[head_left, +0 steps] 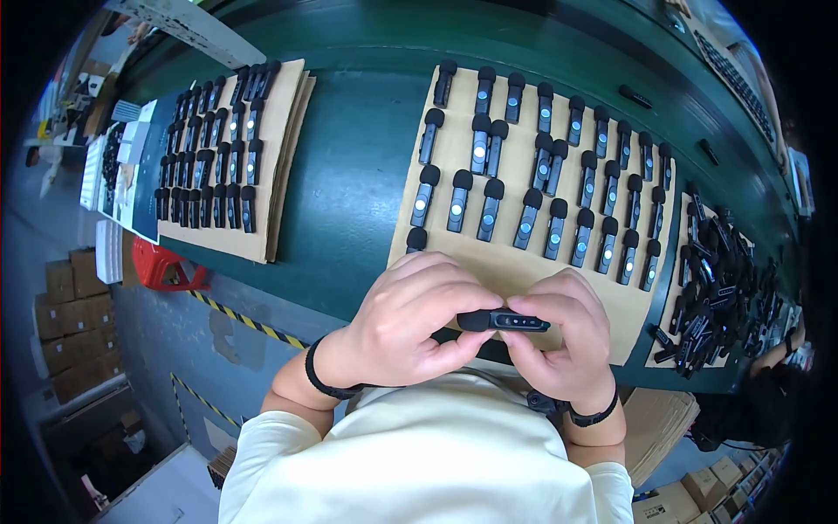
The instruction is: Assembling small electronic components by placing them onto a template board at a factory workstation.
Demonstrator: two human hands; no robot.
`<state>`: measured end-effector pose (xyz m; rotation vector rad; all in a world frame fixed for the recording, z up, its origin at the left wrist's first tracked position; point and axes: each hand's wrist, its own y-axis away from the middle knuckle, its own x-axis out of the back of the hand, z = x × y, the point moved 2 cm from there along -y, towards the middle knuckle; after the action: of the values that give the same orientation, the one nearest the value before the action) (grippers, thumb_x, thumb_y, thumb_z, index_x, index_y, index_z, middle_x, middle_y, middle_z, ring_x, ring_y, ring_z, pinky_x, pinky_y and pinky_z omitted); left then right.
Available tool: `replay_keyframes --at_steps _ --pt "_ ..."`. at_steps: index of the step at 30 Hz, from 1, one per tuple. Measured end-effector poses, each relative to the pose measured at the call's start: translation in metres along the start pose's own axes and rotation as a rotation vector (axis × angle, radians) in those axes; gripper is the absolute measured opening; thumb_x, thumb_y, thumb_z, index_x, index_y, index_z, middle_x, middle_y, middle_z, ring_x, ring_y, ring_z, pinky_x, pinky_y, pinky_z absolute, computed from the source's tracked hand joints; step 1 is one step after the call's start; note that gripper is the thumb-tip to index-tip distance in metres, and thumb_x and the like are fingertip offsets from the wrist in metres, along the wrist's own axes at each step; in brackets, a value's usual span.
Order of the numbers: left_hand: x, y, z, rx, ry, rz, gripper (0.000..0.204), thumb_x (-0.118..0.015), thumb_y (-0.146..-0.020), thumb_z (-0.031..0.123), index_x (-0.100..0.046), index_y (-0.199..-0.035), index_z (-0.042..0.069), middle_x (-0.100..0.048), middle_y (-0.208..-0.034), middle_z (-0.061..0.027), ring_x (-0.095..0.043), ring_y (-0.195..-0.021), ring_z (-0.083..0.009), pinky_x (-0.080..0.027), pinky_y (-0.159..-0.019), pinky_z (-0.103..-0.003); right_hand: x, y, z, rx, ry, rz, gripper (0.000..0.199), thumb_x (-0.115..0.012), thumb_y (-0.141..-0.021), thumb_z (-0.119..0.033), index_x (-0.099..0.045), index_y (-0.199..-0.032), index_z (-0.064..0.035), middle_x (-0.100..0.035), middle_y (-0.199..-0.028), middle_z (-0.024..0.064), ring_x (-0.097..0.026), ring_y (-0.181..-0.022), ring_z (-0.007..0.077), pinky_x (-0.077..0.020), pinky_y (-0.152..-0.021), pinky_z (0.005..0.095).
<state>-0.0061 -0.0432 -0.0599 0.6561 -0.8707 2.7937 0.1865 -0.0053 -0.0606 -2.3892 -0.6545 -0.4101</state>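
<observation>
Close in front of my body, a small black clip-on microphone (521, 320) with a rounded foam tip lies sideways between my hands. My left hand (419, 319) pinches its foam end between thumb and fingers. The other end is gripped by my right hand (566, 327), thumb and fingertips pressed to the body. Small light marks show on the side facing up. Just beyond my hands, rows of similar microphones (525, 218) lie on a cardboard sheet (506, 262), foam tips pointing away from me. Another foam tip (416, 238) shows just above my left hand, its body partly hidden.
On the green table (336, 175), a second stack of cardboard (275, 201) at the left bears more microphones. A loose pile of black microphones (711, 297) lies at the right. A red stool (161, 265) stands below left. A person in dark clothing (755, 402) is at the far right.
</observation>
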Motion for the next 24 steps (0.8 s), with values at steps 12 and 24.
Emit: replay_keyframes --at_steps 12,24 --pt "-0.004 -0.003 0.000 0.043 0.004 0.021 0.031 -0.078 -0.073 0.007 -0.065 -0.099 -0.001 -0.067 -0.089 -0.0130 -0.061 -0.074 -0.0277 -0.048 -0.069 -0.036 0.004 0.001 0.005 0.010 -0.025 0.018 0.036 -0.080 -0.070 0.000 -0.065 -0.103 -0.0049 -0.065 -0.090 0.0096 -0.060 -0.074 0.0250 -0.0459 -0.062 0.0337" --pt "-0.003 0.004 -0.007 0.026 -0.013 -0.038 0.030 -0.075 -0.075 0.007 -0.064 -0.102 -0.001 -0.066 -0.096 -0.0142 -0.062 -0.085 -0.0301 -0.048 -0.075 -0.038 0.003 -0.011 -0.007 0.065 -0.051 0.014 0.031 -0.079 -0.072 -0.001 -0.066 -0.100 -0.0017 -0.067 -0.093 0.0117 -0.063 -0.075 0.0249 -0.0481 -0.065 0.0333"
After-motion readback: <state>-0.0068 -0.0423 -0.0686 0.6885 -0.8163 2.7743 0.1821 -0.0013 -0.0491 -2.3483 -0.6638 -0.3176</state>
